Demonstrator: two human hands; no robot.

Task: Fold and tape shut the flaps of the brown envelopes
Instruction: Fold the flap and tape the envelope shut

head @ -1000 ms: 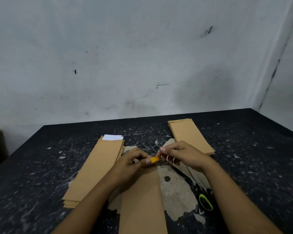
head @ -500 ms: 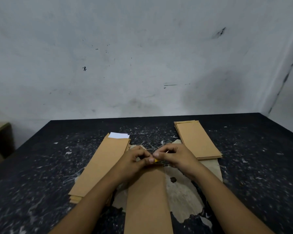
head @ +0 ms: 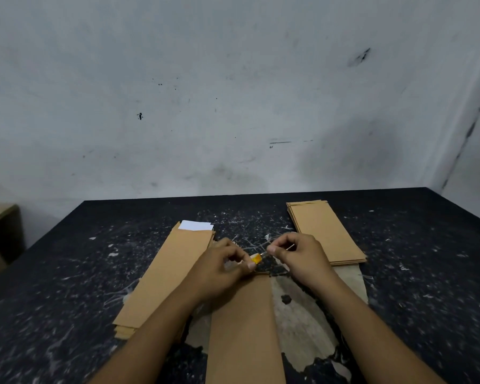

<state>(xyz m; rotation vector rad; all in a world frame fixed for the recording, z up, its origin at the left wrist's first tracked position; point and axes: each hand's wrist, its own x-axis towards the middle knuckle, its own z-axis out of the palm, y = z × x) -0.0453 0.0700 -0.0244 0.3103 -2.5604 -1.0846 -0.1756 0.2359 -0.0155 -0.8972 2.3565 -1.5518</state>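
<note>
Your left hand (head: 222,268) sits over the far end of the brown envelope (head: 243,328) that lies lengthwise in front of you on the dark, paint-flecked surface (head: 67,273). Its fingers are curled, and its thumb and forefinger pinch a small orange tape piece (head: 256,258) just above the envelope's top edge. Your right hand (head: 299,256) is just beside it, apart from the left by a narrow gap, with its fingers curled too; its thumb and forefinger pinch the other end of what looks like a thin clear strip running from the orange piece. The strip itself is too faint to make out fully, so you cannot tell how far it reaches. Both forearms come in from the bottom of the view and cross over the envelope's two long sides.

To your left lies the left stack of envelopes (head: 166,275), angled away from you, with a white sheet (head: 196,225) showing at its far end. To your right, farther back, lies the right stack of envelopes (head: 324,231), neatly squared. Under the central envelope and your right wrist the surface has a worn pale patch (head: 302,322) with a dark spot in it. A scuffed grey-white wall (head: 233,92) rises behind the surface, and a wooden piece of furniture (head: 0,231) stands at the left edge of view.
</note>
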